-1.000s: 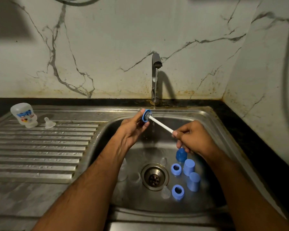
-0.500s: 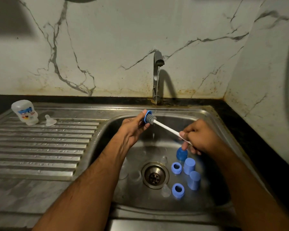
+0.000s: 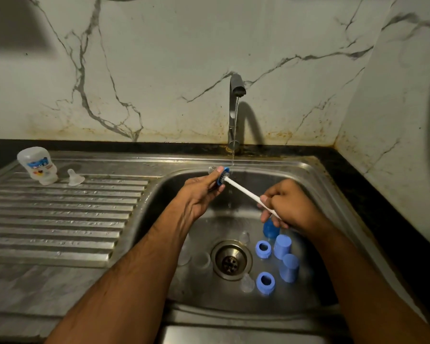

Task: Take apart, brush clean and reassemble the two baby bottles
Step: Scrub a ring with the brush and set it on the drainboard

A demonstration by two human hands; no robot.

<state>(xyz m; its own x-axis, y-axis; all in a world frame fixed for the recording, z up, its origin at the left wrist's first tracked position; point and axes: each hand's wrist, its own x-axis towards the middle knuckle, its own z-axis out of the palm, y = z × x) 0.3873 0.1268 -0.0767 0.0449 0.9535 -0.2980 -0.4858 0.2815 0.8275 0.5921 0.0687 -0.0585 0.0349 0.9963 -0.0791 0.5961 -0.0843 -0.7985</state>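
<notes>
- Steel sink [image 3: 315, 175] fills the middle of the frame, its drain [image 3: 231, 260] at lower centre; a tap [image 3: 235, 108] at upper centre runs a thin stream of water.
- Right of the drain lie two blue rings [image 3: 263, 249], two pale blue caps [image 3: 282, 247] and a darker blue cap [image 3: 270, 228], partly hidden by the right hand [image 3: 289, 207].
- On the ribbed drainboard [image 3: 60, 219], upper left, a clear bottle [image 3: 38, 166] stands upside down with a teat [image 3: 75, 177] just beside it.
- Left hand [image 3: 199, 192] pinches a blue ring [image 3: 221, 177] at centre frame, above the basin.
- A white-handled brush [image 3: 248, 193], gripped by the right hand, has its bristles pushed through the ring; its long axis slants from lower right to upper left.
</notes>
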